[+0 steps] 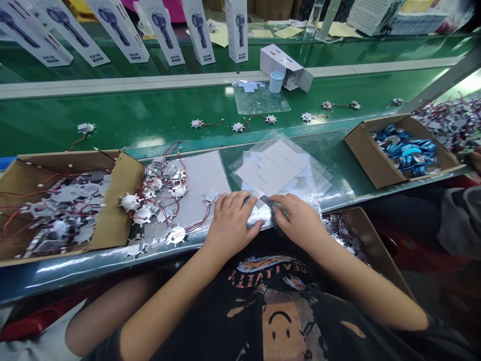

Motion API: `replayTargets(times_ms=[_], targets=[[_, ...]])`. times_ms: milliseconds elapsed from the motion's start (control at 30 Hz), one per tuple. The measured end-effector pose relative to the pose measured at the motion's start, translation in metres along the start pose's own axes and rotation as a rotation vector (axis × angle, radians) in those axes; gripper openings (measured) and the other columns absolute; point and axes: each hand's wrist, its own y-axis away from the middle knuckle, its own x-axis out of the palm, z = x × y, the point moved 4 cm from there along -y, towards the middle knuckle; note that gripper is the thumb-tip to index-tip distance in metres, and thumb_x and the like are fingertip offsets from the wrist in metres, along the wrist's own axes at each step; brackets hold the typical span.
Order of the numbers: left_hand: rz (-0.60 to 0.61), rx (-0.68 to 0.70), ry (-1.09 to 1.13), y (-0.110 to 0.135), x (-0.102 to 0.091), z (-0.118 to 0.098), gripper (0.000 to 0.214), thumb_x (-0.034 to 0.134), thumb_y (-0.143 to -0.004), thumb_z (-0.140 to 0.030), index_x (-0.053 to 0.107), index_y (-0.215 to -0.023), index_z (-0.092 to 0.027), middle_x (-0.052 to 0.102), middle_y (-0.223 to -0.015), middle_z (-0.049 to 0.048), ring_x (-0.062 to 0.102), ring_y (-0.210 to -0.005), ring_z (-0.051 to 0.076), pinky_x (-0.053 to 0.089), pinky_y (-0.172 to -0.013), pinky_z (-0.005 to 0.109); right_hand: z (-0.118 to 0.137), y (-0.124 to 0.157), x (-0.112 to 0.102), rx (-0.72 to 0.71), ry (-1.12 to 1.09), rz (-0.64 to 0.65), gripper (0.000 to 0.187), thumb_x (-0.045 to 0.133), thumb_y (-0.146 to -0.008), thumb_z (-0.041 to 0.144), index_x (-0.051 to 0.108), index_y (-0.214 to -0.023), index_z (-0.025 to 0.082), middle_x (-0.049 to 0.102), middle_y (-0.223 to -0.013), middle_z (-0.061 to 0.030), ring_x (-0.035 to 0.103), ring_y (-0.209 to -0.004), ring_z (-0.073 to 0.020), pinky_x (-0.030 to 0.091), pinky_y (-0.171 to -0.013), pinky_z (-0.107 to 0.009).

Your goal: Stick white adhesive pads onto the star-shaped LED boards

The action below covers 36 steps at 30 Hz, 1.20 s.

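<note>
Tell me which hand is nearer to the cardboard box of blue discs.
Right. The right hand sits left of the cardboard box and nearer the camera; the left hand lies beside the right one, further left.

Orange lettering is curving across the chest of the black T-shirt (270, 301), and it is reading roughly "REALITY". Up on the far belt, the upright white boxes (198, 30) are each showing a dark block of print near the foot, but it is coming through too small to read.
</note>
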Motion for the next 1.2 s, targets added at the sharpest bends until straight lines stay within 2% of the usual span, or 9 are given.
replayTargets(times_ms=[67, 167, 400, 667, 933, 1200], targets=[[0.007, -0.001, -0.001, 0.0, 0.0, 0.0, 0.046, 0.062, -0.088, -0.043, 0.057, -0.128, -0.022, 0.058, -0.136, 0.01, 0.048, -0.128, 0.031, 0.028, -0.113, 0.052, -0.004, -0.003, 0.0, 0.007, -0.097, 0.01, 0.031, 0.053, -0.09, 0.018, 0.066, -0.118, 0.022, 0.071, -0.109, -0.0067, 0.065, -0.102, -0.0239, 0.05, -0.088, -0.038], [0.016, -0.002, -0.003, 0.0, 0.0, -0.001, 0.046, 0.062, -0.088, -0.043, 0.057, -0.128, -0.021, 0.058, -0.136, 0.0097, 0.048, -0.128, 0.031, 0.028, -0.113, 0.052, -0.008, -0.004, -0.001, 0.014, -0.179, 0.008, 0.03, 0.054, -0.089, 0.017, 0.067, -0.115, 0.021, 0.072, -0.111, -0.006, 0.064, -0.105, -0.0233, 0.05, -0.092, -0.039], [0.01, -0.004, 0.003, -0.001, 0.0, -0.001, 0.046, 0.064, -0.087, -0.043, 0.058, -0.127, -0.021, 0.058, -0.135, 0.009, 0.048, -0.127, 0.031, 0.028, -0.112, 0.052, -0.002, 0.0, -0.003, -0.046, -0.041, -0.057, 0.032, 0.05, -0.091, 0.019, 0.065, -0.119, 0.02, 0.07, -0.105, -0.0072, 0.064, -0.1, -0.0236, 0.051, -0.087, -0.039], [0.01, -0.007, 0.01, 0.0, 0.0, 0.0, 0.047, 0.063, -0.087, -0.043, 0.057, -0.128, -0.021, 0.058, -0.135, 0.0096, 0.048, -0.127, 0.031, 0.027, -0.113, 0.052, 0.003, 0.002, -0.001, -0.025, 0.068, -0.027, 0.035, 0.05, -0.091, 0.019, 0.066, -0.122, 0.024, 0.068, -0.1, -0.0063, 0.065, -0.091, -0.0226, 0.051, -0.077, -0.035], [0.008, -0.01, 0.023, -0.002, 0.0, 0.0, 0.048, 0.063, -0.087, -0.043, 0.056, -0.129, -0.023, 0.058, -0.135, 0.0091, 0.048, -0.127, 0.031, 0.027, -0.113, 0.052, -0.008, -0.003, -0.002, -0.074, -0.099, -0.017, 0.031, 0.053, -0.09, 0.018, 0.067, -0.117, 0.02, 0.07, -0.101, -0.006, 0.064, -0.099, -0.0226, 0.051, -0.088, -0.038], [0.034, -0.014, 0.004, -0.003, 0.002, 0.001, 0.049, 0.065, -0.085, -0.042, 0.058, -0.13, -0.025, 0.055, -0.134, 0.0089, 0.045, -0.126, 0.031, 0.027, -0.114, 0.053, -0.014, -0.003, -0.005, -0.077, -0.101, -0.058, 0.032, 0.051, -0.089, 0.017, 0.067, -0.116, 0.02, 0.07, -0.099, -0.006, 0.064, -0.098, -0.0227, 0.05, -0.088, -0.04]])
